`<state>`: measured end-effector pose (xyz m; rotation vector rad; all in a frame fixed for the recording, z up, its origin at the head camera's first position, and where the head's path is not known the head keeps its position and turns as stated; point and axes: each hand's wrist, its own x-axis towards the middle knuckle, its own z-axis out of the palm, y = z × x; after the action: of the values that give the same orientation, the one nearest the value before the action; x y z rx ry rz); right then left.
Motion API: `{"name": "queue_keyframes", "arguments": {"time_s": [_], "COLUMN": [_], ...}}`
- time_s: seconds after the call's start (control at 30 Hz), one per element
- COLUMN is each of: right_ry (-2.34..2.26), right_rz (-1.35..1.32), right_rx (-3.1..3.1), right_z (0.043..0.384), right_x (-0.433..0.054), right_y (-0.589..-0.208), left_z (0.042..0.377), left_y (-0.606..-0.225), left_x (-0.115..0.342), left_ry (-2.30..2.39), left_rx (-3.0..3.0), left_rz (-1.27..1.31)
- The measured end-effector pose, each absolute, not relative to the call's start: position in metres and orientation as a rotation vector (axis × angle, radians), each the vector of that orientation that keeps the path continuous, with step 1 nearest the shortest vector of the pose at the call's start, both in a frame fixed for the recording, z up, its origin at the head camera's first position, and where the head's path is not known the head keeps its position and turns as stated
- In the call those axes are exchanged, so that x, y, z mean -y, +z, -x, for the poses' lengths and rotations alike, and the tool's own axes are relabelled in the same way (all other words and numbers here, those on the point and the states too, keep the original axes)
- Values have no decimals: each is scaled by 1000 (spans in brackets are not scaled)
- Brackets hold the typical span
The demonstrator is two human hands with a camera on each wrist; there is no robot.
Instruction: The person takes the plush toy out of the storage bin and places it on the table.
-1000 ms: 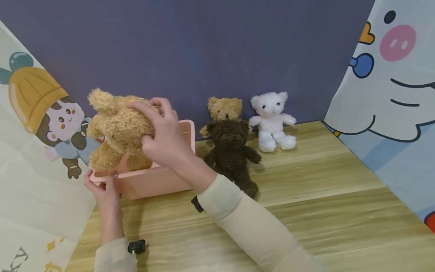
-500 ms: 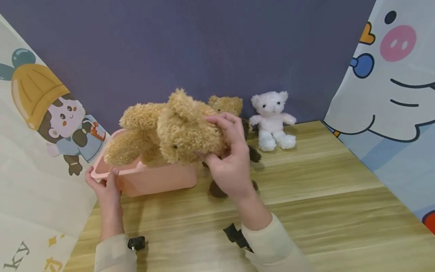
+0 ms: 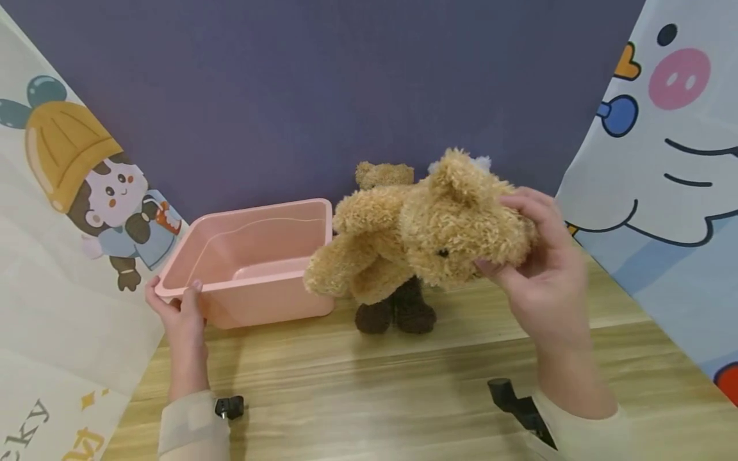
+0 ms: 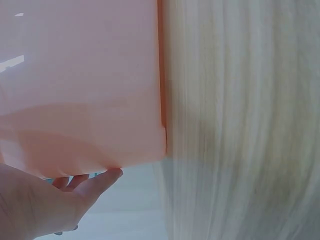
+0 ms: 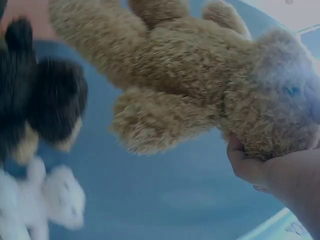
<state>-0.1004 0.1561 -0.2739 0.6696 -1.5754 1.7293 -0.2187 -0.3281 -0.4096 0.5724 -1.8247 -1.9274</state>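
Observation:
My right hand [image 3: 548, 269] grips a large tan teddy bear [image 3: 369, 250] by its head, holding it sideways in the air with its legs toward the left. In the right wrist view the bear's furry body [image 5: 190, 65] stretches away from the hand. My left hand [image 3: 181, 320] holds the near left corner of a pink plastic bin [image 3: 265, 301], thumb near the rim. The left wrist view shows the fingers against the bin's wall [image 4: 85, 90]. Inside, the bin shows a bare floor.
Behind the held bear, a dark brown teddy bear [image 3: 415, 314] and a smaller tan bear [image 3: 383, 174] are partly hidden. A white teddy bear [image 5: 62, 197] shows in the right wrist view. A dark blue backdrop [image 3: 346, 96] stands behind the wooden table [image 3: 323, 384].
The right hand has carried the large tan bear out of the bin and to the right, in front of the other bears. My left hand has stayed at the bin's corner.

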Motion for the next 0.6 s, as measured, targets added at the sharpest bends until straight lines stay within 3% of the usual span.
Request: {"name": "queue_keyframes", "arguments": {"time_s": [0.3,0.6], "right_ry": [1343,763], "right_rz": [-589,-473], "right_rx": [1895,2268], "right_z": [82,77], "right_x": [-228,-260], "right_y": [-273,-276], "left_z": [219,219], "left_y": [-408,-407], "left_x": [327,328], "left_ry": [-1931,-1942], "left_rx": [1856,1859], "left_rz": [-576,-577]}}
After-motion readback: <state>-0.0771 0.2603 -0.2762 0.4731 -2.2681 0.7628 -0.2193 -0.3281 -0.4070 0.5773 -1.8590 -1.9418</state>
